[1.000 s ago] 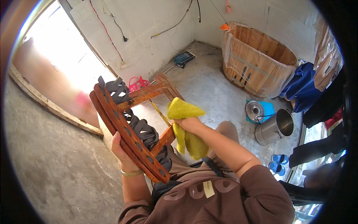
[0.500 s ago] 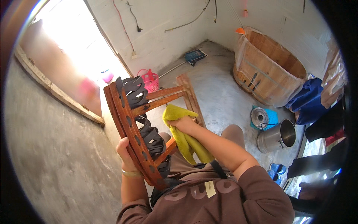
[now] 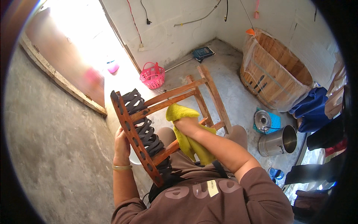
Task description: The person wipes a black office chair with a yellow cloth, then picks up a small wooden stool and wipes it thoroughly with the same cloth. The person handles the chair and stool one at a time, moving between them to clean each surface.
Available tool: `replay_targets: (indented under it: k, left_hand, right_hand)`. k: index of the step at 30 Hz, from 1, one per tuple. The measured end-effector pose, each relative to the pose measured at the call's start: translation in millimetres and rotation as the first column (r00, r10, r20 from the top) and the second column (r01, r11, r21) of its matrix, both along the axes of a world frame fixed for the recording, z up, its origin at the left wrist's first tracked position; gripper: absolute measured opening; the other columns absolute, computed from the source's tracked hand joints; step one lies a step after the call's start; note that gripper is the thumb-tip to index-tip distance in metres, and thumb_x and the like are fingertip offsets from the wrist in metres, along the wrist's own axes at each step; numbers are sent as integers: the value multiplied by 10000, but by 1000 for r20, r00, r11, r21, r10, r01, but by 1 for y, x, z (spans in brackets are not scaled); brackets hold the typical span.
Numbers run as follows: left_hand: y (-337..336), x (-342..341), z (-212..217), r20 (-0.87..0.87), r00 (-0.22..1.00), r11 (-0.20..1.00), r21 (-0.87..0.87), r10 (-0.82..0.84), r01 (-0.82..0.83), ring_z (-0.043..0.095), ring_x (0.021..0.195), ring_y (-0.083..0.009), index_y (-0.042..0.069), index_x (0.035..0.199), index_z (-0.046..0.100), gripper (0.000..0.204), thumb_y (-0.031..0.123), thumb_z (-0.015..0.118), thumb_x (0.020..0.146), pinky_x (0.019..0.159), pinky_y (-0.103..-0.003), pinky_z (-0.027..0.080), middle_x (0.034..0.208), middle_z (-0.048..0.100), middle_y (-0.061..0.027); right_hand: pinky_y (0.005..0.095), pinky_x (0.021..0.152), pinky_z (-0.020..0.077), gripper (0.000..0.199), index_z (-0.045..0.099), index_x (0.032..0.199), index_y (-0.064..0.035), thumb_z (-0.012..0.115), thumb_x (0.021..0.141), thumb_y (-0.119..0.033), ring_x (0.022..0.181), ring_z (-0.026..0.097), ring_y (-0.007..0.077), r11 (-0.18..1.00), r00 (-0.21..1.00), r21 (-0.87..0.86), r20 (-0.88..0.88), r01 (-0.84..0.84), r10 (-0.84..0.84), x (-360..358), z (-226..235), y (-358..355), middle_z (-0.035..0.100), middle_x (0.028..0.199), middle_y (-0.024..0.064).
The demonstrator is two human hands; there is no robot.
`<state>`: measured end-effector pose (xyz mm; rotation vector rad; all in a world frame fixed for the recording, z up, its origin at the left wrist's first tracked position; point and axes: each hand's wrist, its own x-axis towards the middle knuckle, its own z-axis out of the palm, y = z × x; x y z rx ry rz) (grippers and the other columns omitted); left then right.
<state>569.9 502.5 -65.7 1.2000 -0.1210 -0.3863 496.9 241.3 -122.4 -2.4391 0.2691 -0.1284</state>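
A wooden stool (image 3: 133, 134) with a seat of woven black straps (image 3: 149, 140) is tipped on its side before me, its seat toward the left and its legs pointing right. My left hand (image 3: 121, 145), with a bangle at the wrist, is closed on the seat rail; the rail hides some of its fingers. In my right hand (image 3: 185, 124) is a yellow-green cloth (image 3: 191, 145), bunched in the fingers and draped over the wrist. The cloth lies between the stool's legs, beside a leg bar. Whether it presses on the wood there, I cannot tell.
Beyond the stool stands a pink basket (image 3: 152, 79). A wooden tub (image 3: 261, 74) wrapped in clear plastic is at the far right, with a metal pot (image 3: 271, 145), its lid (image 3: 262, 119) and blue slippers (image 3: 276, 173) nearer. Dark clothes (image 3: 317, 170) hang at the right edge.
The stool has turned, so its seat rail shows more edge-on and its legs reach farther right. My left hand has shifted a little lower left. The cloth stays in my right hand.
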Motion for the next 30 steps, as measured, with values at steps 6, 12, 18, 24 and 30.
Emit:
replay_targets:
  k: [6,12,18,24,30]
  left_hand:
    - [-9,-19,48,548,588,705,-6,595,-709,519,1039,-144,-15,1191,491,309,59,486,892,880,-264,417,1116,554,-93]
    - [-57,-79,106,602,798,973,167,29,-161,519,1066,-174,-5,1093,569,240,60,493,875,930,-303,375,1094,585,-91]
    - [-83,-52,41,-133,991,987,162,-1,22,491,1090,-166,36,1140,560,356,270,575,873,905,-315,344,1123,564,-63]
    - [-99,-27,3,-422,906,982,154,-35,110,501,1095,-191,64,1179,526,466,420,559,882,933,-367,333,1169,562,-75]
    - [-129,14,-36,-386,916,980,-196,-111,36,543,1074,-224,76,1184,504,450,434,524,912,924,-415,393,1172,571,-79]
  right_hand:
    - [408,808,442,218,654,844,-83,496,724,-174,945,599,302,998,998,-41,32,52,-51,4,24,13,659,900,124]
    - [402,806,449,228,654,863,-90,493,723,-171,958,597,292,991,999,-133,-41,-19,14,9,16,17,660,924,111]
    - [407,800,458,236,657,882,-114,516,705,-177,944,600,302,991,1000,-133,7,8,-7,17,15,25,658,948,105]
    - [404,782,466,258,633,945,-119,541,712,-179,926,598,318,998,999,-64,49,-18,21,23,5,18,651,960,110]
    - [407,808,455,272,601,1007,-104,530,750,-158,971,583,312,999,991,50,135,-9,2,32,3,21,641,996,111]
